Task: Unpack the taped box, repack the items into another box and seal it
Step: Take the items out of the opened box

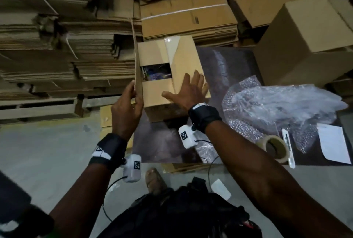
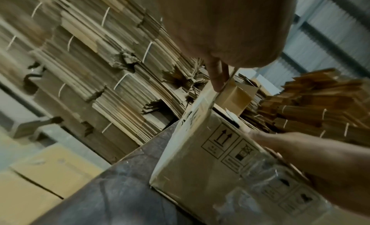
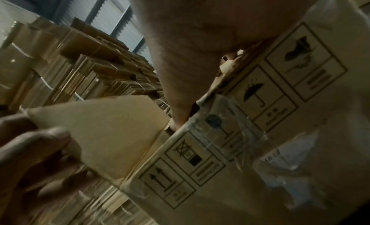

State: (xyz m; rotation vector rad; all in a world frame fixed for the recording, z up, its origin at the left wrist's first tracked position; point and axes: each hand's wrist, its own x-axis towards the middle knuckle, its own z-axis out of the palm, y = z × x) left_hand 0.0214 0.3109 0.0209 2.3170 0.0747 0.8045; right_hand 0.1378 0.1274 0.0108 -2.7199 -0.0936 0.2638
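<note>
- Nearest, on the right of the dark table, a roll of clear packing tape stands beside a white-handled cutter and a white sheet of paper.
- Just behind them lies a crumpled heap of bubble wrap.
- Left of that, the cardboard box sits on the table near its left edge, its side printed with handling symbols and crossed by a clear tape strip.
- The right hand lies flat on the box's right top flap, fingers spread and straight, pressing it down.
- The left hand pinches the left top flap between thumb and fingers and holds it standing upright at the box's left edge.
- Between the two short inner flaps a gap shows something bluish inside the box; what it is cannot be told.
- A larger closed carton stands on the table's far right, well apart from the box.
- Beyond the table, bundles of flattened cardboard tied with white straps are stacked high across the background.
</note>
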